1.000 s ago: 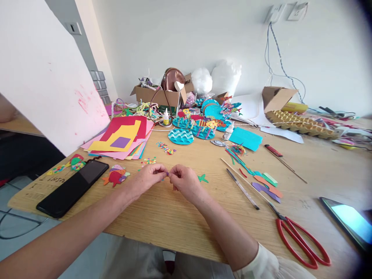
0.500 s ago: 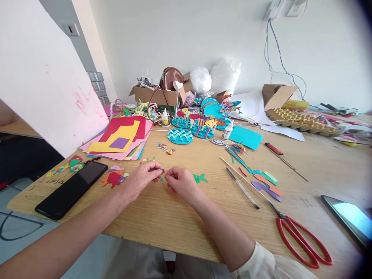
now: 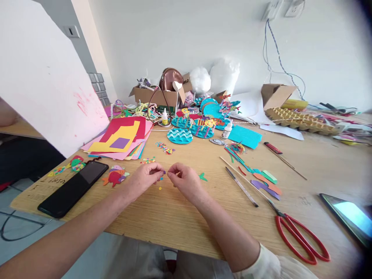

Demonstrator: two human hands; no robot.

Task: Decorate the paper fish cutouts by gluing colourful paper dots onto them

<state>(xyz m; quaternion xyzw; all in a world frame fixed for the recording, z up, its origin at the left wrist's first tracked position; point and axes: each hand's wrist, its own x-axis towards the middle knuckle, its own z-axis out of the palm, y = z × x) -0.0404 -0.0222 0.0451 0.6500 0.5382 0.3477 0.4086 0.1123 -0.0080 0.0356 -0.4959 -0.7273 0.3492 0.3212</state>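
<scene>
From the head view, both hands rest low on the table (image 3: pixel 174 221), close together but not touching. The left hand (image 3: pixel 144 178) has its thumb and first finger pinched on a tiny purple bit (image 3: pixel 164 172). The bit sits in the small gap between the two hands, just above the wood. The right hand (image 3: pixel 186 180) is curled, with its fingertips (image 3: pixel 171 176) pressed together. They are too small to tell if they hold anything. A little yellow dot (image 3: pixel 159 188) lies on the table just below the gap. A green bit (image 3: pixel 202 177) lies just beside the right hand, on its far side. A paper fish (image 3: pixel 115 175) lies near the left hand, and a black phone (image 3: pixel 72 188) lies next to the fish. A pile of paper (image 3: pixel 122 137) in red, yellow and pink sits farther back on the left. A thin stick (image 3: pixel 244 179) lies slanted to the right of the hands. Red scissors (image 3: pixel 299 236) lie well apart, near the front edge on the right. A tablet (image 3: pixel 347 217) with a lit screen lies beyond the scissors, at the far right.
</scene>
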